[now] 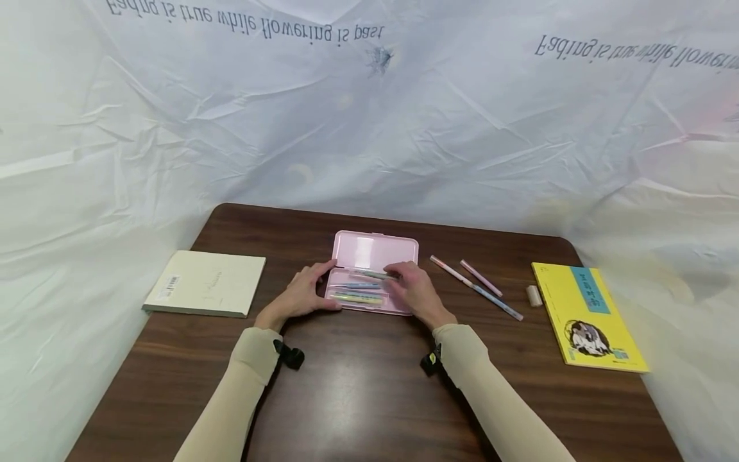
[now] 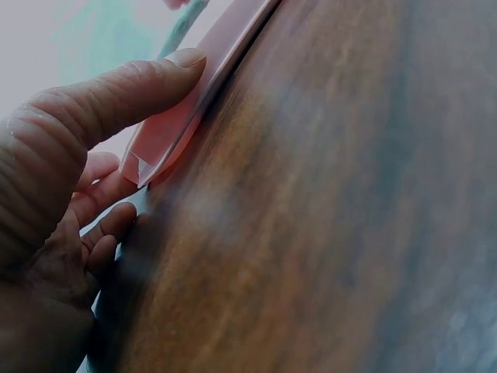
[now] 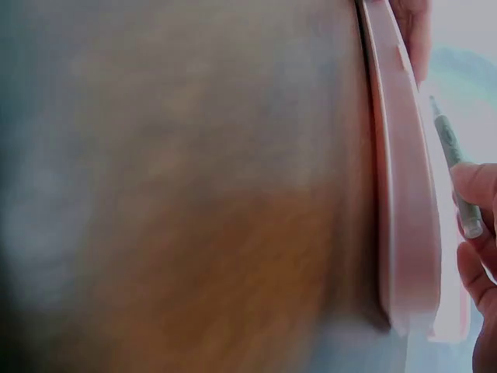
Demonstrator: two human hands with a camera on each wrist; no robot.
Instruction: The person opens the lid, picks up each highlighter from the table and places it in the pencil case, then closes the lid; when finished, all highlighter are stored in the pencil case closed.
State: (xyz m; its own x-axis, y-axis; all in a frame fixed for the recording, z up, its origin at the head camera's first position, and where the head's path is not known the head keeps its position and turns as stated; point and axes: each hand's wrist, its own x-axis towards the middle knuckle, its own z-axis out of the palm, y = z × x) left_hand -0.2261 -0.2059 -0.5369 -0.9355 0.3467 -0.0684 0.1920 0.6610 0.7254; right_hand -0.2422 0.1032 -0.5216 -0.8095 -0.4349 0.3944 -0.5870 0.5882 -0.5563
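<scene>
A pink pencil case (image 1: 399,248) lies with its lid raised toward the back of the table, and several slim pens (image 1: 358,296) are in its lower half. My left hand (image 1: 299,295) grips the left end of the case; in the left wrist view the thumb (image 2: 147,87) lies against its wall, with the other fingers around the corner. Over the right part of the case is my right hand (image 1: 417,294), pinching a grey-green pen (image 3: 448,144) between thumb and fingers. That pen is held above the ones in the case, its far end pointing left.
Right of the case lie a long orange-white-blue pen (image 1: 476,287) and a shorter pink pen (image 1: 482,278). Farther right are a white eraser (image 1: 534,296) and a yellow book (image 1: 557,301). A cream book (image 1: 210,282) is at the left. White sheeting (image 1: 346,141) hangs behind the table.
</scene>
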